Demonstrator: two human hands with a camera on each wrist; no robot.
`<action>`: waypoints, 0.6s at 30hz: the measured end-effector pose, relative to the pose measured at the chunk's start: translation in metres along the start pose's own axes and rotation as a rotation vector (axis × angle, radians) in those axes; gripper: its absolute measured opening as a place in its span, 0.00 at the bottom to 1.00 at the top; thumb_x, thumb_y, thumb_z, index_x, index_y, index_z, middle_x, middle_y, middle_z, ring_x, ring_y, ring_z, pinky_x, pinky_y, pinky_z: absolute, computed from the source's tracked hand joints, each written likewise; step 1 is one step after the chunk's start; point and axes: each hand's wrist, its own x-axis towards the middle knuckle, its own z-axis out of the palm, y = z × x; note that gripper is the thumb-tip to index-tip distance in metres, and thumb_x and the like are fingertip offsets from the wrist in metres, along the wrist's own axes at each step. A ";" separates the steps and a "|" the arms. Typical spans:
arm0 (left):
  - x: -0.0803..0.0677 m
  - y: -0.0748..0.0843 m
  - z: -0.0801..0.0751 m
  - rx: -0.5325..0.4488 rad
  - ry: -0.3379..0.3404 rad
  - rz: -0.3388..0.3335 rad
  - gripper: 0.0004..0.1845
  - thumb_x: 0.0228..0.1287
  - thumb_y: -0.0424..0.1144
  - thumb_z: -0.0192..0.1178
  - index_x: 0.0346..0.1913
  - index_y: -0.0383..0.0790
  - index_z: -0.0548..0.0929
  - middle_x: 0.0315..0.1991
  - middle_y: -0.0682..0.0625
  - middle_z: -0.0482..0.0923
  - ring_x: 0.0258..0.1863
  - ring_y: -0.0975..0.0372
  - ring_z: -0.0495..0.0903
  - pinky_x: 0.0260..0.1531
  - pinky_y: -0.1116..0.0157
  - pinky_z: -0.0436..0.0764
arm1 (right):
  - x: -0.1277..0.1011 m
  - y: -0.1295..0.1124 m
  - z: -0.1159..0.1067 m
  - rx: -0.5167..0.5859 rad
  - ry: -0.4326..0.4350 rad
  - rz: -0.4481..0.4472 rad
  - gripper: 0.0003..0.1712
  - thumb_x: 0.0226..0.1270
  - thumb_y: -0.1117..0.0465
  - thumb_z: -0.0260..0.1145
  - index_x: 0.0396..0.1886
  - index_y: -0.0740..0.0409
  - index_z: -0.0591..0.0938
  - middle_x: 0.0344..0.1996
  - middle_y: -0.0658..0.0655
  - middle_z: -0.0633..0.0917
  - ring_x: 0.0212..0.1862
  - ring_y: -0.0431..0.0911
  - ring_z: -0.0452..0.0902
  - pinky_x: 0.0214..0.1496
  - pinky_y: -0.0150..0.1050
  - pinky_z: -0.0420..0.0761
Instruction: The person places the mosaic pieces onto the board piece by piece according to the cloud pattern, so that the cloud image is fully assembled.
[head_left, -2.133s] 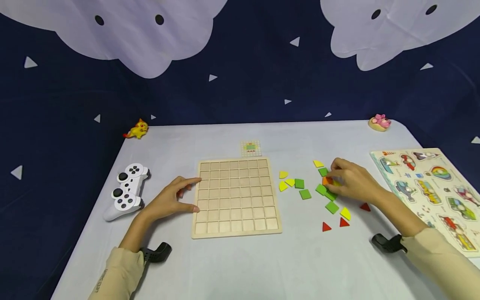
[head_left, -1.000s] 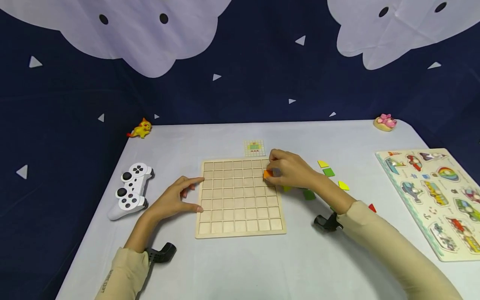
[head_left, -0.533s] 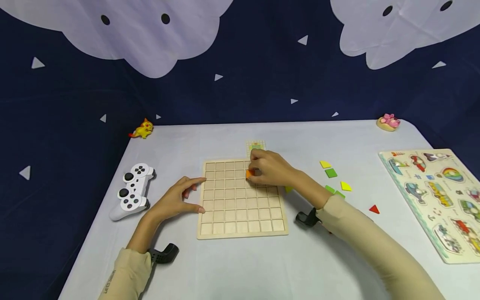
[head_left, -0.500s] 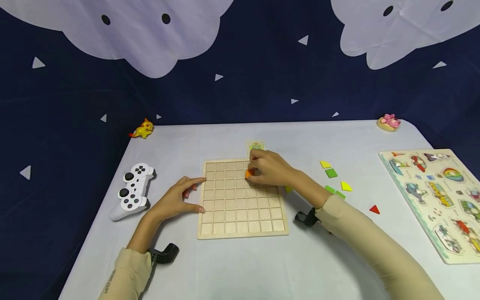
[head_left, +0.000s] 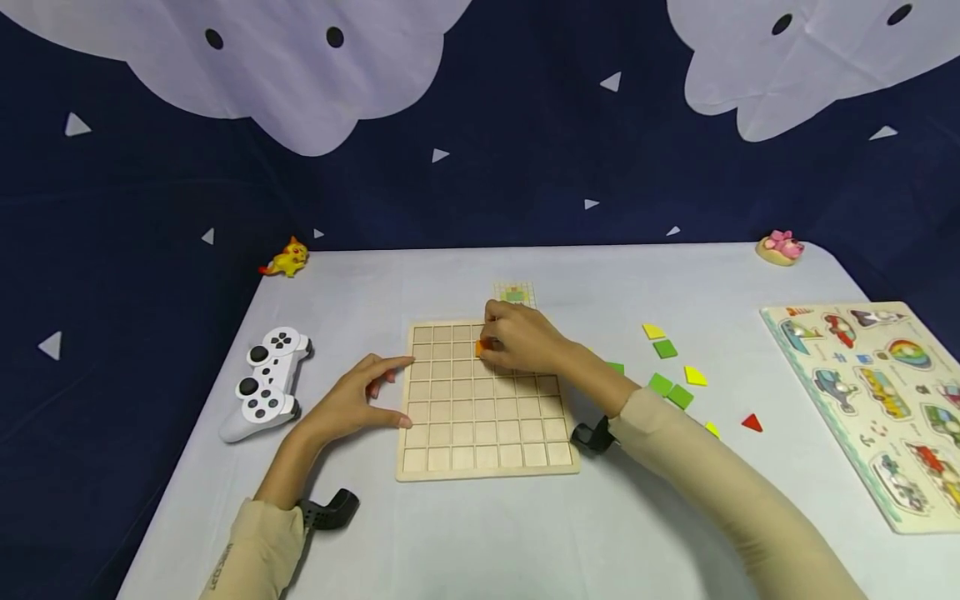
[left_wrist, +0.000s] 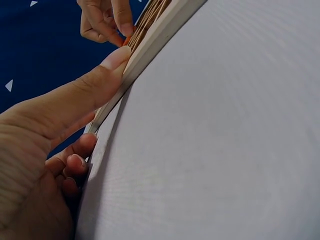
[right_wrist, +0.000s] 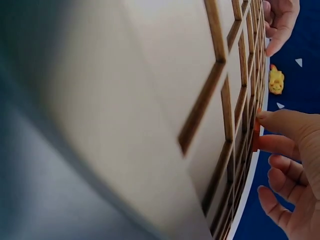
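One orange tile (head_left: 482, 347) pinched in right hand (head_left: 525, 343) grip, flat over upper row of one wooden grid board (head_left: 480, 433); long axis unclear. Left hand (head_left: 352, 400) relaxed, fingertips steadying board's left edge on counter (head_left: 480, 533).

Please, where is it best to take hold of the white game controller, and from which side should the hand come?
Probably from above: the white game controller lies flat, buttons up, on the table. Close the grip round one of the two rounded handles at its near end. The left hand is nearest, though now steadying the wooden grid board.
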 end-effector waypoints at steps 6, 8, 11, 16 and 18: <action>0.001 0.003 0.001 0.026 0.007 -0.008 0.47 0.39 0.45 0.83 0.68 0.46 0.74 0.42 0.49 0.68 0.35 0.60 0.62 0.37 0.67 0.66 | -0.003 0.000 0.001 0.149 0.000 0.087 0.10 0.63 0.56 0.73 0.39 0.58 0.90 0.36 0.54 0.79 0.34 0.42 0.75 0.36 0.34 0.78; 0.001 0.004 0.001 0.029 0.008 -0.007 0.47 0.39 0.45 0.83 0.68 0.46 0.74 0.42 0.49 0.68 0.34 0.60 0.62 0.37 0.67 0.66 | -0.004 0.000 0.001 0.177 -0.009 0.108 0.10 0.63 0.56 0.72 0.39 0.57 0.90 0.37 0.53 0.79 0.35 0.42 0.74 0.35 0.33 0.77; 0.001 0.003 0.002 0.032 0.007 0.002 0.47 0.40 0.44 0.82 0.68 0.45 0.74 0.42 0.48 0.68 0.34 0.60 0.62 0.36 0.67 0.65 | -0.004 -0.001 0.000 0.185 -0.018 0.120 0.09 0.64 0.56 0.72 0.40 0.56 0.90 0.37 0.53 0.79 0.35 0.42 0.74 0.35 0.33 0.77; 0.001 0.003 0.002 0.031 0.008 0.009 0.46 0.41 0.42 0.82 0.68 0.43 0.74 0.42 0.47 0.68 0.34 0.60 0.62 0.35 0.67 0.64 | -0.003 -0.002 0.001 0.107 -0.044 0.121 0.12 0.64 0.53 0.71 0.42 0.55 0.90 0.37 0.53 0.79 0.34 0.43 0.73 0.34 0.34 0.77; 0.001 0.002 0.003 0.030 0.005 0.010 0.46 0.41 0.42 0.82 0.68 0.43 0.74 0.42 0.47 0.68 0.34 0.60 0.62 0.35 0.68 0.64 | -0.003 -0.003 0.000 0.060 -0.072 0.125 0.15 0.63 0.51 0.72 0.44 0.55 0.89 0.37 0.53 0.79 0.34 0.43 0.72 0.37 0.36 0.77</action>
